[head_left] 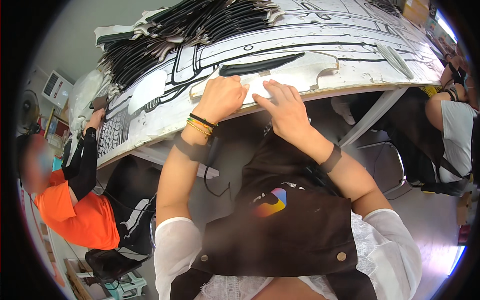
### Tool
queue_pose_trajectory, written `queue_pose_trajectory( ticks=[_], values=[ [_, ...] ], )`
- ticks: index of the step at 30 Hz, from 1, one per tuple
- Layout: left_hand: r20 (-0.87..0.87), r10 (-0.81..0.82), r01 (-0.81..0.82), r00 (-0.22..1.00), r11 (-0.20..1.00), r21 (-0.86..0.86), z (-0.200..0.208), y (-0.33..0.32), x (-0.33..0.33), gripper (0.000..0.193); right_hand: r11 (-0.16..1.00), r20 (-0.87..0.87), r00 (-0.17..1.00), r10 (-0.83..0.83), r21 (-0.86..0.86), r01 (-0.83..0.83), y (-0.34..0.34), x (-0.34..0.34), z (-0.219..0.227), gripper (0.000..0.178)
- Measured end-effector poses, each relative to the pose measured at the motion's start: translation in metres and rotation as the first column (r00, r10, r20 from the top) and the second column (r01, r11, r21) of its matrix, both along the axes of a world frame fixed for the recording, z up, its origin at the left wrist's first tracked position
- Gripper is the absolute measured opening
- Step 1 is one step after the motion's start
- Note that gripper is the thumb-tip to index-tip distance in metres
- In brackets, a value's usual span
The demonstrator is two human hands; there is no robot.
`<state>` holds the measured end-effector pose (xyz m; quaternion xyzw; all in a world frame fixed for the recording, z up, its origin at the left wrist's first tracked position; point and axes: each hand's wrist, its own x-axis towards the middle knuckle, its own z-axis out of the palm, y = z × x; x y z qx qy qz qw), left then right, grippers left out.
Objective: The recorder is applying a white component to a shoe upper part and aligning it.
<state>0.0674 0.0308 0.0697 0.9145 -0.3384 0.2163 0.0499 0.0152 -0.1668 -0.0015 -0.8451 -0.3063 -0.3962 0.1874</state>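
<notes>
A pale, flat, curved-edged piece (320,61) lies along the near edge of the table in front of me. On it rests a long, black, tapering strip (262,65). A smooth white area (256,81) of the piece shows between my hands. My left hand (223,97) is at its left part, fingers curled into a fist with the thumb against them; whatever they pinch is hidden. My right hand (285,107) lies to the right of it, fingers stretched out and thumb apart, resting on the white area near the table's edge.
The white table (350,50) bears black line drawings. A large heap of black curved strips (200,30) with pale backing covers its far left. A white sheet (147,91) and thin grey strips (395,60) lie on it. An orange-shirted person (77,215) sits left; another person (455,135) sits right.
</notes>
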Motion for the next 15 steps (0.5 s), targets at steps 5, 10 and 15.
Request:
queue_pose_trajectory(
  ticks=[5,10,15],
  values=[
    [-0.113,0.009,-0.014,0.994,0.999,-0.041,-0.003,0.007,0.008,0.043,0.999,-0.016,1.000,-0.014,-0.040,0.014,0.000,0.002,-0.001,0.056],
    [-0.462,-0.061,-0.076,0.885,0.959,-0.272,-0.002,0.018,0.015,0.047,0.998,0.004,0.999,-0.036,-0.046,0.036,0.001,-0.001,0.001,0.057],
    [-0.476,-0.197,0.080,0.857,0.964,-0.255,0.000,0.027,0.013,0.047,0.998,0.006,0.999,-0.039,-0.043,0.039,0.002,-0.002,0.000,0.058]
  ],
)
